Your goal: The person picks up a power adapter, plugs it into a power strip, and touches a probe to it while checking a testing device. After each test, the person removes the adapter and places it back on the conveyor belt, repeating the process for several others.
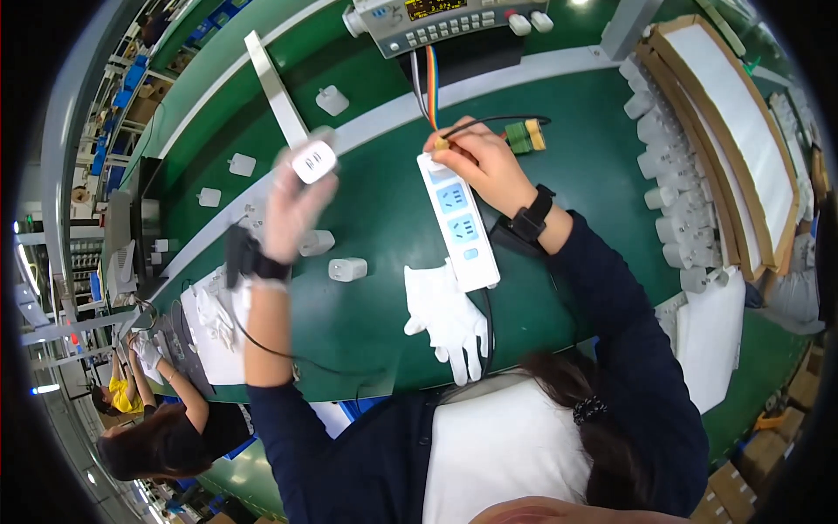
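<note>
Head view: left hand [292, 214] motion-blurred, fingers gripping a white two-port USB charger [314, 162], port face up toward camera. Exact finger contact smeared, can't resolve it.

Right hand [487, 168]: thumb and fingers pinched on a small tan connector [441, 143], just above the top end of a white power strip [480, 272]. Can't tell if it touches the strip. Black lead [502, 118] runs from the connector to the right, past the back of those fingers.

Strip slants down toward the wearer from the right fingers, blue socket faces up. Green-and-yellow connector block [524, 137] sits just right of the same fingers. White glove [432, 301] lies flat below them, beside the strip's lower end.

Around the left fingers, on the green worktop [375, 192]: one loose charger [332, 100] above, two white adapters [242, 164] off to the left, two white plugs [347, 269] below right.

Bench instrument [445, 24] beyond the right fingers, rainbow ribbon cable [432, 83] dropping toward them. Row of wrapped chargers [659, 163] well right of those fingers, alongside cardboard trays [681, 100].
</note>
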A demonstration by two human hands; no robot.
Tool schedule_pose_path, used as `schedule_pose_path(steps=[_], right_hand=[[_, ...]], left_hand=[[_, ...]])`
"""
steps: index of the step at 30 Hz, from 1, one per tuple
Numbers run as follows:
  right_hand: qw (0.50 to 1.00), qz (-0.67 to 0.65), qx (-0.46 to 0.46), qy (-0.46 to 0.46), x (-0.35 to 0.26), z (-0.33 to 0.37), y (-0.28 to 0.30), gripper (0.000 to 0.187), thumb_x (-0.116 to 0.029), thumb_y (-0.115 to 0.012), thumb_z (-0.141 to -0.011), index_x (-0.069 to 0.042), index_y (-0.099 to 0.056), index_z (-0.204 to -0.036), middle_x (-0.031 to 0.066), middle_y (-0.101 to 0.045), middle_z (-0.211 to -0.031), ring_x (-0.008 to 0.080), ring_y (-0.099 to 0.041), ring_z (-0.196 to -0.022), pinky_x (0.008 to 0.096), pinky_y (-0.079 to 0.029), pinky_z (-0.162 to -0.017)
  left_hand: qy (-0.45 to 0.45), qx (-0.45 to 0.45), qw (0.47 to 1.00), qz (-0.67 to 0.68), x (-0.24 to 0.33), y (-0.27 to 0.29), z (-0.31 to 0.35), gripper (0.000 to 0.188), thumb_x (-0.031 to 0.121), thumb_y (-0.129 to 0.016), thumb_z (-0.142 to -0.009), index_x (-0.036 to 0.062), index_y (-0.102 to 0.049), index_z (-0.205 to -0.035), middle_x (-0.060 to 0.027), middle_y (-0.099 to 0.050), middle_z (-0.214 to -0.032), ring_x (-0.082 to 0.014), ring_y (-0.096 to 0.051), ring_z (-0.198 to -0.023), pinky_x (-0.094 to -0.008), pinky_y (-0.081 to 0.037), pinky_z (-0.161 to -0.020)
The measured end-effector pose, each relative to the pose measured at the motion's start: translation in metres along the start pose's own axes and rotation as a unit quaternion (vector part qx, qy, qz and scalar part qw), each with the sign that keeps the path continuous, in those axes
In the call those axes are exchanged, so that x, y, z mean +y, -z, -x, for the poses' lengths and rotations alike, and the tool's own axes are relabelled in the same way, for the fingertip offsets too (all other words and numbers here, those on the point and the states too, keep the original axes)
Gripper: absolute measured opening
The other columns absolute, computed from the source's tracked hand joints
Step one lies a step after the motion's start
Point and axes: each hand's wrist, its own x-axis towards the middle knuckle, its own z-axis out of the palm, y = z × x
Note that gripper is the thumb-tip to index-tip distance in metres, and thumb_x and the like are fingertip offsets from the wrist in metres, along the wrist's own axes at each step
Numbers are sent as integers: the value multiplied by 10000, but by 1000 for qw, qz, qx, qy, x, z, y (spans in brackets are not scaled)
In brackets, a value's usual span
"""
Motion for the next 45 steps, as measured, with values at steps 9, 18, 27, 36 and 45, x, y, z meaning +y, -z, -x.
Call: schedule_pose_path(steps=[9,18,27,36,45], right_hand=[[999,-51,6,-6,-10,0,-6,170,-139,-596,-894,5,-681,-926,72,-679,-1004,223,-570,-944,324,-472,-824],[998,-62,9,12,-10,3,-8,184,-161,-643,-878,-24,-697,-989,93,-645,-980,229,-607,-923,312,-503,-790],[999,-31,16,-5,-6,3,-8,181,-150,-646,-869,-11,-692,-975,98,-666,-961,234,-614,-918,326,-500,-786],[986,-95,112,80,-57,-12,18,151,-113,-617,-886,30,-664,-906,108,-643,-922,208,-597,-830,291,-473,-719],[997,-25,-75,-6,-63,51,27,109,-97,-631,-868,-3,-678,-899,62,-627,-837,175,-569,-735,271,-449,-643]], left_hand=[[25,-56,993,102,-8,-132,55,496,77,-737,-797,10,-513,-1234,-83,-606,-1196,-166,-586,-1087,-300,-460,-934],[-124,-60,990,30,-30,-135,55,545,61,-743,-728,29,-534,-1230,-88,-617,-1186,-188,-593,-1094,-342,-454,-928],[-34,41,998,42,-26,-129,-2,553,68,-715,-790,37,-529,-1309,-99,-606,-1240,-195,-582,-1130,-316,-421,-1001],[-70,18,996,49,-44,-131,-5,493,19,-665,-836,61,-544,-1311,-103,-628,-1239,-184,-608,-1120,-306,-460,-956],[-83,72,992,59,-48,-137,-4,506,54,-687,-829,67,-542,-1314,-112,-611,-1249,-189,-603,-1111,-307,-457,-957]])
